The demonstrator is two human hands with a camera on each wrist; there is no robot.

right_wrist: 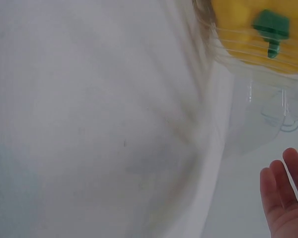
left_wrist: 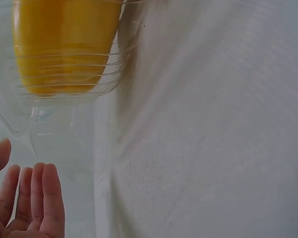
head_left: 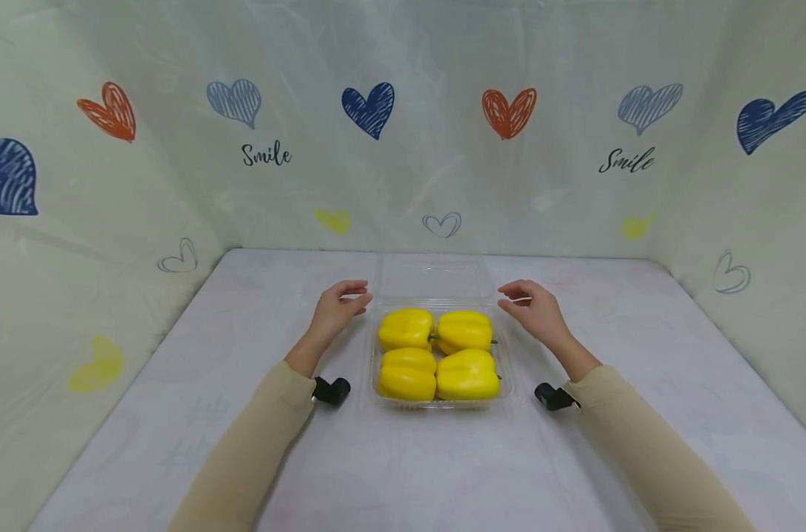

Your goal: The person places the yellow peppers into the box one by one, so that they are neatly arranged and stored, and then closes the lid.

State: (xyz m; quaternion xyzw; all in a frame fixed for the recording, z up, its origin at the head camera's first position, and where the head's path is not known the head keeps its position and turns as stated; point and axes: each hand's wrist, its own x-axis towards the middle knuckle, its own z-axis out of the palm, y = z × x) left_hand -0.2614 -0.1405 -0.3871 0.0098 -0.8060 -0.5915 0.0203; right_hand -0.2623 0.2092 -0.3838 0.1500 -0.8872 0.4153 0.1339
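Several yellow bell peppers (head_left: 405, 373) fill a clear plastic clamshell box (head_left: 439, 405) in the middle of the table. The box's lid (head_left: 432, 277) is folded back at the far side. My left hand (head_left: 335, 309) hovers left of the hinge area, fingers loosely extended and holding nothing. On the opposite side my right hand (head_left: 535, 312) mirrors it, relaxed and without anything in its grasp. A yellow pepper (left_wrist: 64, 44) shows through the box wall in the left wrist view. In the right wrist view a pepper's green stem (right_wrist: 271, 27) faces the box side.
A white cloth covers the table (head_left: 403, 473). Pale curtain walls printed with hearts (head_left: 368, 109) and lettering enclose its back and both sides. Small black wrist cameras (head_left: 332, 391) sit at both sleeve cuffs, low beside the box.
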